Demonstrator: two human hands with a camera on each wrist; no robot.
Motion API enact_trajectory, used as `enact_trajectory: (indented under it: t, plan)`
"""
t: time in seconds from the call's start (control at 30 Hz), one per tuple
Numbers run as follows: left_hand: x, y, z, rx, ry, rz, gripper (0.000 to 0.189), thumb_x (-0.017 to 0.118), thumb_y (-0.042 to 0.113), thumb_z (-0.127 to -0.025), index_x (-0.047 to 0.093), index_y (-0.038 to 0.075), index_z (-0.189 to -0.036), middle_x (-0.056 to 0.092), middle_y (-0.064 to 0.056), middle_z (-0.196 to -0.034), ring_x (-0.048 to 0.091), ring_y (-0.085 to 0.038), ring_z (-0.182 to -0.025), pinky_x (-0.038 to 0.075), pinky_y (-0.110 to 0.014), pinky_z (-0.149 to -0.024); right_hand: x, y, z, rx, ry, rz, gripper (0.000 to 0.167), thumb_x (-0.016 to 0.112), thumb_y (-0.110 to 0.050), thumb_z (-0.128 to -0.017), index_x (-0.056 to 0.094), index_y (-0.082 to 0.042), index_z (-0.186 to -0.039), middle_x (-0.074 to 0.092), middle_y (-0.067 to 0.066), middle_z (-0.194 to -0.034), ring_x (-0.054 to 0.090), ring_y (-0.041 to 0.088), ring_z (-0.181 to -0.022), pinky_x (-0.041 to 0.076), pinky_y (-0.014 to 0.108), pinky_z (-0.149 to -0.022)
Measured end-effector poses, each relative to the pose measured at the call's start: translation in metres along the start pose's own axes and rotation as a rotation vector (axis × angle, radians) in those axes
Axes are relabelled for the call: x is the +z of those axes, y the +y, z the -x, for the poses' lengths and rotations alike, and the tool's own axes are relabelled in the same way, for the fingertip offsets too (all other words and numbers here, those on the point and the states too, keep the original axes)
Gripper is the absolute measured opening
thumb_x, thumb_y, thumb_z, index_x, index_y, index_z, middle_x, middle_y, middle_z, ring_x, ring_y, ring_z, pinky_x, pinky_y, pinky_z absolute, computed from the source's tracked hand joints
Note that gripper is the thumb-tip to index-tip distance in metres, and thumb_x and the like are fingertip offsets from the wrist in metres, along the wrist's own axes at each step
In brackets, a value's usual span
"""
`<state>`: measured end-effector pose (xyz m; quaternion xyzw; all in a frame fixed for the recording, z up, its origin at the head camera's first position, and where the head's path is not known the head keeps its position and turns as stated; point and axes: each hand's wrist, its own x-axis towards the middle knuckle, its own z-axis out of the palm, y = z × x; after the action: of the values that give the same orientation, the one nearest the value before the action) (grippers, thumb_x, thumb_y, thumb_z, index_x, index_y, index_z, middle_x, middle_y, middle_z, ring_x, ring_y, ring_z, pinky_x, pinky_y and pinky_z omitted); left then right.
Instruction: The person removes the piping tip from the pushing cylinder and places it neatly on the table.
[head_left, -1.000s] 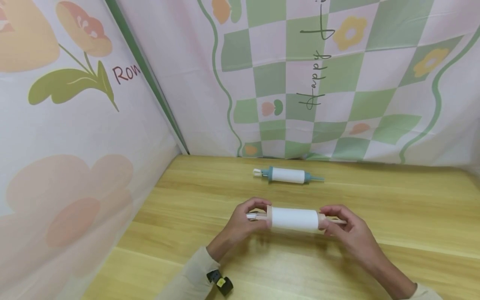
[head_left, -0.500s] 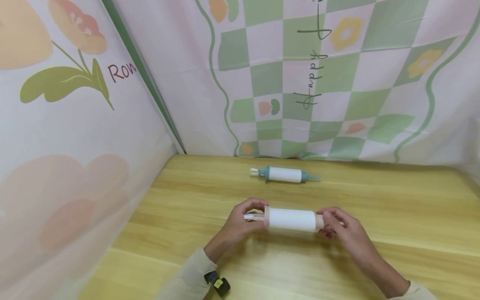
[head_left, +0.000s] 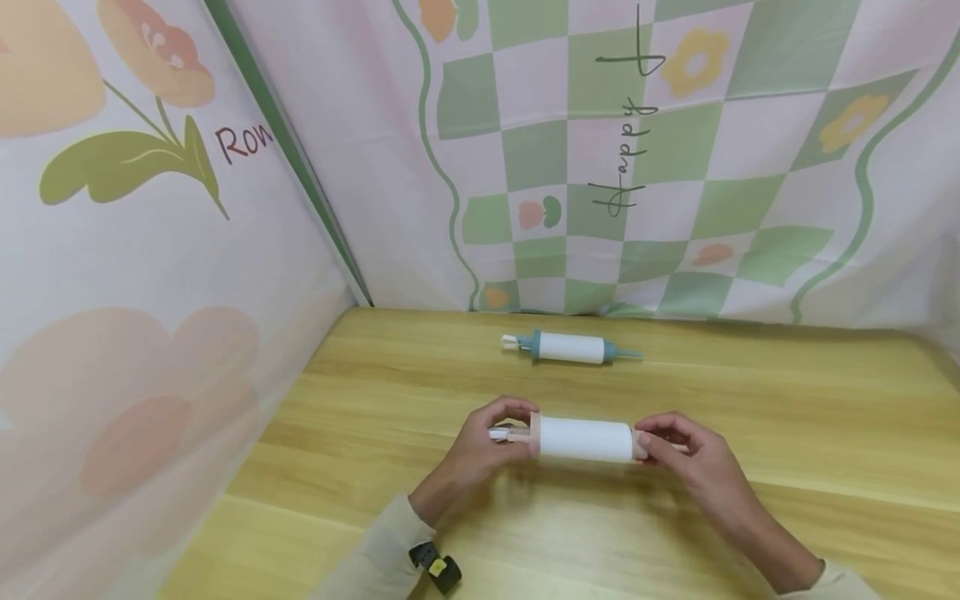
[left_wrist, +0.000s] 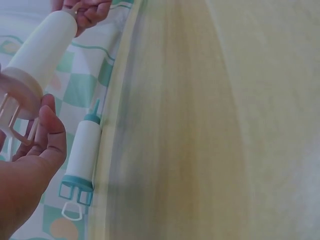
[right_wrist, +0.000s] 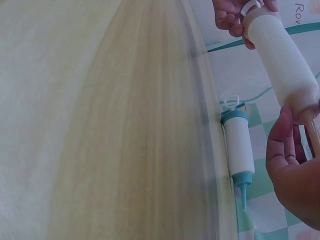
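A large syringe (head_left: 585,439) with a white barrel and beige end caps lies level between both hands, slightly above the table. My left hand (head_left: 474,454) grips the beige flange at its left end, where a plunger with a light ring handle sticks out. At the other end, my right hand (head_left: 701,458) pinches the beige nozzle cap (right_wrist: 302,97) between thumb and fingers; the thin nozzle (right_wrist: 313,132) runs past the palm. Farther back rests a second syringe (head_left: 572,347), also white-barrelled, with blue-green caps and nozzle. Its white ring handle (left_wrist: 72,211) points left in the head view.
The wooden table (head_left: 360,433) extends around both hands. Patterned cloth (head_left: 420,250) hangs along the back edge, and another printed cloth (head_left: 225,267) stands at the left. A black strap with a yellow patch (head_left: 437,568) is on the left sleeve.
My right fingers slid outward along the nozzle end, then came back onto the beige cap. The left hand keeps its grip. The camera view shifted slightly; the blue-green syringe stayed put.
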<state>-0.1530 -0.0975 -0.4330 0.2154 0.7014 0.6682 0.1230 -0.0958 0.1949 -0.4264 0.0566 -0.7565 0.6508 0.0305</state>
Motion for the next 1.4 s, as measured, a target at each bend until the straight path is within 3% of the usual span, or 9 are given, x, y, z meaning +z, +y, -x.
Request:
enact_trajectory:
  t: [0.2, 0.5, 0.8, 1.0, 1.2, 1.4]
  plan:
    - [-0.0001, -0.0002, -0.0001, 0.002, 0.002, -0.005, 0.042, 0.076, 0.006, -0.084, 0.064, 0.006, -0.124, 0.062, -0.008, -0.116, 0.063, -0.021, -0.103, 0.056, -0.035, -0.085, -0.0017, 0.0021, 0.0012, -0.025, 0.007, 0.048, 0.023, 0.068, -0.008, -0.096, 0.064, 0.006, -0.114, 0.069, 0.003, -0.105, 0.068, 0.015, -0.091, 0.058, 0.029, -0.075]
    - [0.0001, 0.0001, 0.0012, -0.002, 0.008, -0.004, 0.042, 0.076, 0.006, -0.084, 0.063, 0.005, -0.125, 0.062, -0.008, -0.116, 0.064, -0.021, -0.102, 0.056, -0.036, -0.085, -0.001, 0.0053, 0.0006, -0.108, 0.003, 0.073, 0.023, 0.069, 0.008, -0.09, 0.066, 0.004, -0.112, 0.07, -0.001, -0.106, 0.067, 0.006, -0.09, 0.057, 0.025, -0.074]
    - [0.0002, 0.0006, 0.0022, -0.002, 0.011, -0.011, 0.042, 0.076, 0.008, -0.085, 0.063, 0.006, -0.125, 0.062, -0.008, -0.117, 0.062, -0.022, -0.104, 0.056, -0.035, -0.086, -0.0025, 0.0045, 0.0009, -0.107, -0.032, 0.037, 0.023, 0.068, 0.003, -0.092, 0.063, 0.005, -0.115, 0.07, 0.001, -0.108, 0.068, 0.015, -0.093, 0.058, 0.027, -0.076]
    - [0.0003, 0.0007, 0.0021, -0.004, 0.015, -0.014, 0.042, 0.076, 0.009, -0.085, 0.064, 0.007, -0.125, 0.062, -0.008, -0.117, 0.062, -0.022, -0.104, 0.056, -0.035, -0.086, -0.0026, 0.0047, 0.0002, -0.107, -0.05, -0.031, 0.024, 0.061, 0.0, -0.098, 0.058, 0.01, -0.119, 0.067, 0.001, -0.111, 0.067, 0.014, -0.094, 0.058, 0.028, -0.076]
    - [0.0001, -0.0004, 0.0024, -0.006, 0.019, -0.006, 0.043, 0.076, 0.007, -0.084, 0.063, 0.005, -0.125, 0.062, -0.009, -0.117, 0.062, -0.022, -0.104, 0.056, -0.036, -0.086, -0.0021, 0.0034, -0.0007, -0.056, -0.05, -0.008, 0.03, 0.052, -0.011, -0.105, 0.054, 0.012, -0.123, 0.065, -0.002, -0.113, 0.064, 0.012, -0.095, 0.058, 0.029, -0.075]
    - [0.0007, -0.0013, 0.0022, 0.001, 0.013, -0.013, 0.042, 0.077, 0.008, -0.084, 0.064, 0.005, -0.124, 0.062, -0.008, -0.117, 0.061, -0.025, -0.106, 0.056, -0.036, -0.086, -0.0021, 0.0023, -0.0019, 0.045, -0.035, 0.029, 0.034, 0.048, -0.017, -0.108, 0.055, 0.01, -0.126, 0.064, 0.008, -0.106, 0.067, 0.019, -0.086, 0.056, 0.03, -0.07]
